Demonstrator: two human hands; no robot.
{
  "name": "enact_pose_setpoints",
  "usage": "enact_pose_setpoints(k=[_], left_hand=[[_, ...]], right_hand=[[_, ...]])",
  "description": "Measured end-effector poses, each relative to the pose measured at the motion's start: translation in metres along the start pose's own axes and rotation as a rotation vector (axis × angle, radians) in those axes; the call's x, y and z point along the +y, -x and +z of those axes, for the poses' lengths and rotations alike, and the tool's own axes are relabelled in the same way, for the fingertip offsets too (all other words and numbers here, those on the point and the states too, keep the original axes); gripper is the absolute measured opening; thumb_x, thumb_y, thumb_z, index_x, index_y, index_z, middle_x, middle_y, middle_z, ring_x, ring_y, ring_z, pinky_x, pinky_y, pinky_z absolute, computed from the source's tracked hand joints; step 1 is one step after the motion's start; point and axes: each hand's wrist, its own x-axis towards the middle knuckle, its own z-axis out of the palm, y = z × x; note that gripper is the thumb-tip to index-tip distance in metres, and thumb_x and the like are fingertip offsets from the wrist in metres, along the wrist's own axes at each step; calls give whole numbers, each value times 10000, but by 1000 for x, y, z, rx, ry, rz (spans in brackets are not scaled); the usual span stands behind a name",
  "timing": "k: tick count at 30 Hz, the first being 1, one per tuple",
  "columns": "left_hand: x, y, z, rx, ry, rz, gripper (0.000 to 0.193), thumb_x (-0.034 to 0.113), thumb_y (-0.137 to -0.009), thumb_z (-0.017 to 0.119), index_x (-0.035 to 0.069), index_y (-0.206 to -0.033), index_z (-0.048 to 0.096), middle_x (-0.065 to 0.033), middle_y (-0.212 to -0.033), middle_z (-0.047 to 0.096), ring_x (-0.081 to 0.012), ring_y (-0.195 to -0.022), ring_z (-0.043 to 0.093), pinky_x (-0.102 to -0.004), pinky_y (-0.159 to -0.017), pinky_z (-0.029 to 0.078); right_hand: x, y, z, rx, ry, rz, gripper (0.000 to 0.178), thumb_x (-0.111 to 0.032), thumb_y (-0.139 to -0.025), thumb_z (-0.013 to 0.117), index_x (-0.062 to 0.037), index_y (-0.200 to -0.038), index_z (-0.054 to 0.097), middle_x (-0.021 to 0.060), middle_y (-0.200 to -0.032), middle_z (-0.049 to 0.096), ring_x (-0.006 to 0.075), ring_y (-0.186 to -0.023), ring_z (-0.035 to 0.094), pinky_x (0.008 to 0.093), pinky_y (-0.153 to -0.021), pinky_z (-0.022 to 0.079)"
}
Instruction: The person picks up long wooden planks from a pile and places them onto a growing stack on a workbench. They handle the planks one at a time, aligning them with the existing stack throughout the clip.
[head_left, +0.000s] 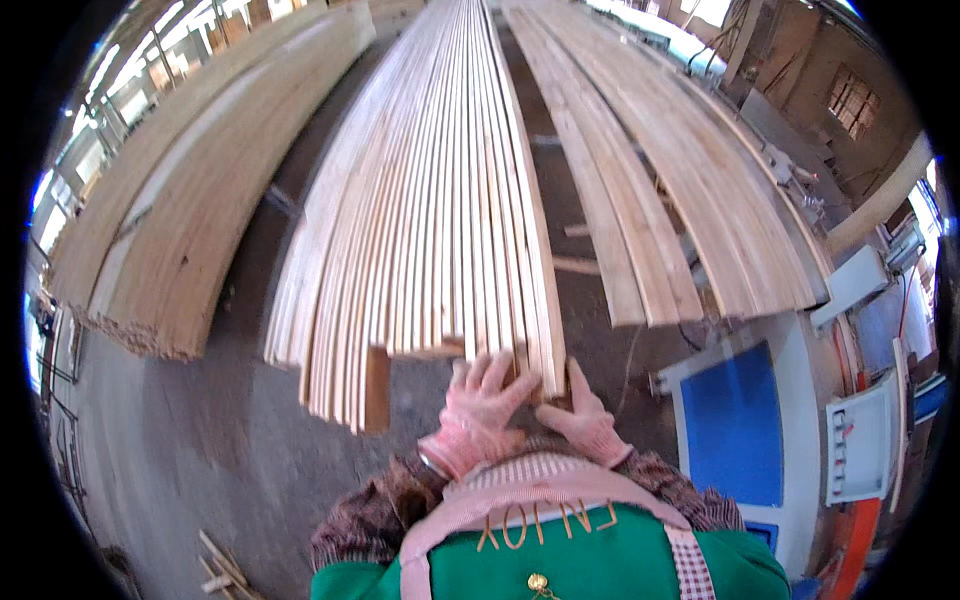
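A long stack of thin pale wooden strips (pixel 430 230) runs away from me, set on edge side by side, their near ends uneven. My left hand (pixel 478 412), in a pinkish glove, lies with spread fingers against the strip ends right of the middle. On the right corner of the stack is my right hand (pixel 588 422), gloved alike. Its fingers stretch along the outer side of the last strip, and its thumb points left by the strip's end. Several strips at the left jut nearer to me than the middle ones.
Wide stacked boards (pixel 190 230) stand at the left, and more long boards (pixel 690 180) lie at the right. A white machine with a blue panel (pixel 735 425) is at the lower right. Scrap wood pieces (pixel 225 570) lie on the grey floor (pixel 200 440) at the lower left.
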Motion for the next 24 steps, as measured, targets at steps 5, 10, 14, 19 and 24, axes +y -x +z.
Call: enact_pose_setpoints(k=[5,10,14,19,24], left_hand=[[6,-14,0,72,48,-134,827,527,-798,785,171,-1493,511,-212,-1520,447,-433,-1447,373,-594,-1193,293],[8,-45,23,175,33,-189,803,604,-848,714,141,-1477,528,-220,-1548,442,-437,-1447,370,-573,-1205,277],[7,-54,31,206,66,-181,762,589,-886,675,124,-1470,524,-181,-1524,448,-384,-1464,345,-544,-1240,194],[9,-49,29,222,19,-201,748,591,-894,657,130,-1469,526,-165,-1520,446,-381,-1462,346,-543,-1239,190],[13,-53,27,201,41,-213,726,590,-902,643,144,-1462,531,-151,-1517,449,-385,-1460,349,-536,-1234,204]], right_hand=[[28,-24,-23,203,-768,203,799,-336,-1011,641,1,-1617,242,158,-1264,639,234,-984,692,397,-787,607],[73,-85,-53,293,-1117,284,555,-491,-1041,549,-59,-1386,497,171,-1050,692,317,-859,706,539,-737,602],[90,-124,-67,227,-1283,241,497,-523,-1029,544,-81,-1257,546,142,-994,709,324,-824,705,575,-727,581],[96,-152,-54,243,-1255,205,445,-505,-1026,540,-89,-1171,605,103,-973,717,310,-841,699,567,-753,551],[84,-141,-54,327,-1110,151,369,-439,-1031,562,-91,-1132,634,85,-945,711,292,-856,692,509,-776,552]])
